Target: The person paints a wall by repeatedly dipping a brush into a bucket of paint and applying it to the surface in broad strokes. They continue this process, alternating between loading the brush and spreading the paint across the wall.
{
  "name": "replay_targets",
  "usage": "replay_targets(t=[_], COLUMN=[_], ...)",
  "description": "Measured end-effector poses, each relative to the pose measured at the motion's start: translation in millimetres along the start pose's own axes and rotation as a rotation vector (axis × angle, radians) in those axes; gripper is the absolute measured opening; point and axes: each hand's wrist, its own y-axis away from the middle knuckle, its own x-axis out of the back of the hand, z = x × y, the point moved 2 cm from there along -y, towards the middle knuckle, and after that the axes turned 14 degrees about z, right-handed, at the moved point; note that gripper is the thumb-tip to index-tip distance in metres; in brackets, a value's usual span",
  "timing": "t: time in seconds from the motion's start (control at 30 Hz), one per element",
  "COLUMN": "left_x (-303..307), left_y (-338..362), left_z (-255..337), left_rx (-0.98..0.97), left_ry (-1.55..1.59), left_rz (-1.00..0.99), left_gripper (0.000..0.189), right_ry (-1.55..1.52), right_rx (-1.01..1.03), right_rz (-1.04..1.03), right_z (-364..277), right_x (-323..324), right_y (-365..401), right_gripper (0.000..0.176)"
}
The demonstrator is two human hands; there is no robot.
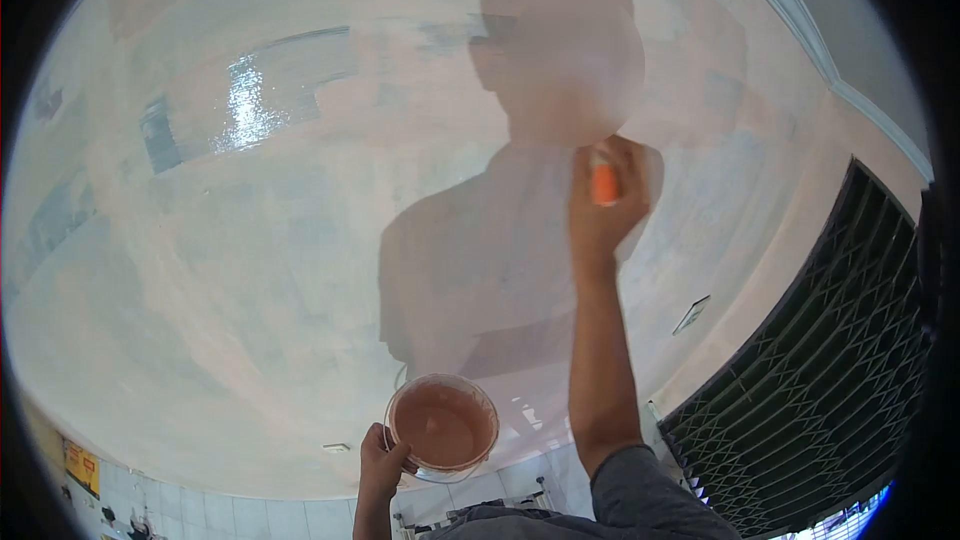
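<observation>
My right hand (pixel 612 195) is raised against the wall (pixel 300 240), its fingers closed round an orange-handled paintbrush (pixel 604 183). The brush's head is hidden by the hand. Low in the view, my left hand (pixel 382 458) grips the side of a clear plastic bucket (pixel 490 422). Inside the bucket is pinkish-brown paint (pixel 440 425), with smears of it up the inner wall. Thin pink paint covers much of the wall, with pale blue-grey showing through in patches. A wet streaked patch (pixel 250 105) shines at the upper left.
A dark folding metal gate (pixel 800 360) stands at the right. A switch plate (pixel 691 315) sits on the wall before it, and a small outlet (pixel 336 448) lies lower left. White moulding (pixel 800 20) runs along the top right. My shadow falls across the wall.
</observation>
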Motion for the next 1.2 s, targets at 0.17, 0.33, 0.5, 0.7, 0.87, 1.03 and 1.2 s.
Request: replay_targets(t=[0.17, 0.33, 0.5, 0.7, 0.87, 1.03, 1.2], left_x=[-6, -6, 2, 4, 6, 0, 1], left_y=[1, -2, -5, -10, -19, -16, -15], left_z=[1, -7, -14, -24, -38, -35, -41], left_rx=[0.025, 0.015, 0.022, 0.005, 0.022, 0.035, 0.018], left_ry=[-0.046, -0.016, -0.004, 0.015, -0.038, 0.022, -0.105], left_rz=[-0.009, -0.053, 0.004, -0.013, 0.016, 0.009, 0.055], left_gripper=[0.017, 0.016, 0.017, 0.016, 0.019, 0.02, 0.02], right_ry=[-0.328, -0.73, -0.442, -0.5, -0.414, -0.356, -0.275], right_rx=[-0.084, -0.225, -0.332, -1.166, -1.553, -1.513, -1.195], right_rz=[-0.255, -0.187, -0.04, 0.119, -0.101, -0.681, -0.977], right_z=[-124, -185, -107, -32, -14, -35, -51], right_x=[-22, -1, 34, 66, 104, 147, 156], right_y=[65, 58, 31, 23, 82, 163, 186], right_gripper=[0.032, 0.038, 0.022, 0.023, 0.019, 0.018, 0.016])
